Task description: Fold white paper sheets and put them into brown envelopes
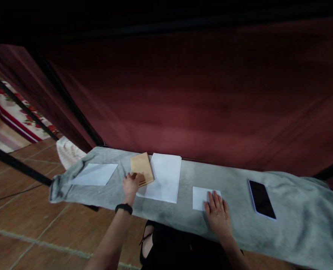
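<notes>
A small stack of brown paper envelopes [142, 165] overlaps the left edge of a pile of white paper sheets [166, 176]. My left hand [131, 185], with a black band on its wrist, is at the near left corner of that stack. Its fingers are curled and closed on the edge of a brown envelope. Farther right, a smaller white piece of paper [198, 198] lies flat on the grey cloth. My right hand [218, 215] rests palm down on its right side, fingers stretched out and covering part of it.
A single white sheet [94, 174] lies at the left end of the cloth-covered bench [228, 176]. To the right is a dark-screened phone [261, 198] with a lilac edge. A red curtain [183, 97] hangs behind, with black frame bars around it.
</notes>
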`<state>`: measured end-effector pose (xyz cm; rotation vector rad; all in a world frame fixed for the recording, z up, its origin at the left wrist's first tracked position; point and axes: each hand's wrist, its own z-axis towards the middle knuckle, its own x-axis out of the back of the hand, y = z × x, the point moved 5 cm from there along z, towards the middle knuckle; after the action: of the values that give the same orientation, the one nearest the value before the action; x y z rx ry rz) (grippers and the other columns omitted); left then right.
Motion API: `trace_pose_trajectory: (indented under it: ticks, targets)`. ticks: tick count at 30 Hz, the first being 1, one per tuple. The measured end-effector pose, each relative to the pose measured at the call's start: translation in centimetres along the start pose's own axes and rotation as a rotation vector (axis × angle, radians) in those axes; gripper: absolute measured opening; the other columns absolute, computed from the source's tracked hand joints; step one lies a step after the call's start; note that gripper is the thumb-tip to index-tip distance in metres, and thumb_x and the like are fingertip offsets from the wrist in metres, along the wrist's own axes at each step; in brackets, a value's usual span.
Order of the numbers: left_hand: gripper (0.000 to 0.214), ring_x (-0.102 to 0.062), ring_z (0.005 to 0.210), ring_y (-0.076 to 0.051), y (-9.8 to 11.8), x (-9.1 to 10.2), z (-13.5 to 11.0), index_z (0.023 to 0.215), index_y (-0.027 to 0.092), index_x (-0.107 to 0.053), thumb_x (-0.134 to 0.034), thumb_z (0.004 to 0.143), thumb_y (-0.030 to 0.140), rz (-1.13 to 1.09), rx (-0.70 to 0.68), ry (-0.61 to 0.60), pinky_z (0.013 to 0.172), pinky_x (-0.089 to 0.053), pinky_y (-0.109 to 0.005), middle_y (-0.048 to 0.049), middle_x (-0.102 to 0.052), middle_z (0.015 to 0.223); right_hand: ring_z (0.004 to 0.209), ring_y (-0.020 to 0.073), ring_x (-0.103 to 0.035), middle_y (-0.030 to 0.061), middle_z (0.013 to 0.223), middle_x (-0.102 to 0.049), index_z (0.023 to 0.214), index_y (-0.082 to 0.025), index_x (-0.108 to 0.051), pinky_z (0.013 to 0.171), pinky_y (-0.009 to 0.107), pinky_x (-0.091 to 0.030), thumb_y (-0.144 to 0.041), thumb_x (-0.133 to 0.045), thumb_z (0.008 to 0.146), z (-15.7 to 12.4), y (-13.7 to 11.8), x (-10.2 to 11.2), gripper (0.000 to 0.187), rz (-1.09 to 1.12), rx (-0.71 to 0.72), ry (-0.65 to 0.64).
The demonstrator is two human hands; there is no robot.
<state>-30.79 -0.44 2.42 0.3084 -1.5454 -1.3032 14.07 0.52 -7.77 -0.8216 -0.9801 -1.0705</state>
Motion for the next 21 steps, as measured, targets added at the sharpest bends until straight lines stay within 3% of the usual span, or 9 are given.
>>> trace_pose_trajectory:
  ticks: [3, 6, 10, 16, 19, 21]
  targets:
    - [0.028, -0.067, 0.097, -0.035, -1.1, 0.5, 1.9, 0.058, 0.021, -0.054, -0.082, 0.060, 0.021, 0.020, 0.093, -0.029, 0.078, -0.051, -0.039, -0.0099, -0.068, 0.068, 0.146, 0.0314, -0.035, 0.0154, 0.158, -0.038, 0.149, -0.014, -0.045, 0.118, 0.053, -0.023, -0.036, -0.033, 0.100, -0.1, 0.0, 0.1, 0.055, 0.014, -0.009, 0.012]
    - [0.034, -0.067, 0.083, -0.032, -1.8, 0.2, 1.8, 0.053, 0.022, -0.050, -0.083, 0.053, 0.015, -0.014, 0.154, -0.034, 0.070, -0.048, -0.034, -0.0028, -0.060, 0.054, 0.145, 0.0307, -0.036, 0.0144, 0.157, -0.039, 0.150, -0.015, -0.045, 0.119, 0.052, -0.022, -0.036, -0.033, 0.100, -0.1, -0.1, 0.2, 0.055, 0.012, -0.013, 0.016]
    - [0.030, -0.065, 0.070, -0.027, -2.2, 0.6, 1.2, 0.054, 0.023, -0.051, -0.078, 0.055, 0.011, -0.119, 0.247, 0.011, 0.063, -0.044, -0.032, 0.0017, -0.052, 0.048, 0.145, 0.0307, -0.036, 0.0143, 0.158, -0.038, 0.151, -0.015, -0.043, 0.119, 0.052, -0.021, -0.037, -0.033, 0.101, -0.1, -0.1, 0.2, 0.056, 0.004, -0.023, 0.013]
    - [0.025, -0.055, 0.051, -0.015, -1.4, 4.0, 0.3, 0.059, 0.021, -0.048, -0.071, 0.065, 0.012, -0.424, 0.380, 0.102, 0.050, -0.038, -0.024, 0.0065, -0.048, 0.046, 0.145, 0.0307, -0.036, 0.0143, 0.158, -0.038, 0.151, -0.016, -0.043, 0.119, 0.051, -0.021, -0.040, -0.034, 0.100, 0.2, -0.1, 0.1, 0.056, 0.027, -0.041, -0.003]
    - [0.026, -0.049, 0.042, -0.008, -0.6, 4.8, -0.9, 0.059, 0.019, -0.048, -0.071, 0.070, 0.013, -0.617, 0.448, 0.034, 0.042, -0.035, -0.018, 0.0068, -0.051, 0.047, 0.145, 0.0299, -0.036, 0.0136, 0.157, -0.039, 0.151, -0.017, -0.042, 0.119, 0.052, -0.022, -0.039, -0.032, 0.101, 0.2, 0.0, 0.0, 0.056, 0.017, -0.041, -0.006]
    - [0.025, -0.049, 0.041, -0.006, 0.1, 4.1, -2.4, 0.059, 0.017, -0.052, -0.072, 0.070, 0.008, -0.728, 0.493, -0.059, 0.041, -0.037, -0.016, 0.0050, -0.055, 0.050, 0.145, 0.0301, -0.036, 0.0141, 0.157, -0.039, 0.151, -0.016, -0.042, 0.119, 0.052, -0.021, -0.038, -0.033, 0.101, 0.2, 0.0, -0.1, 0.056, 0.013, -0.036, -0.009]
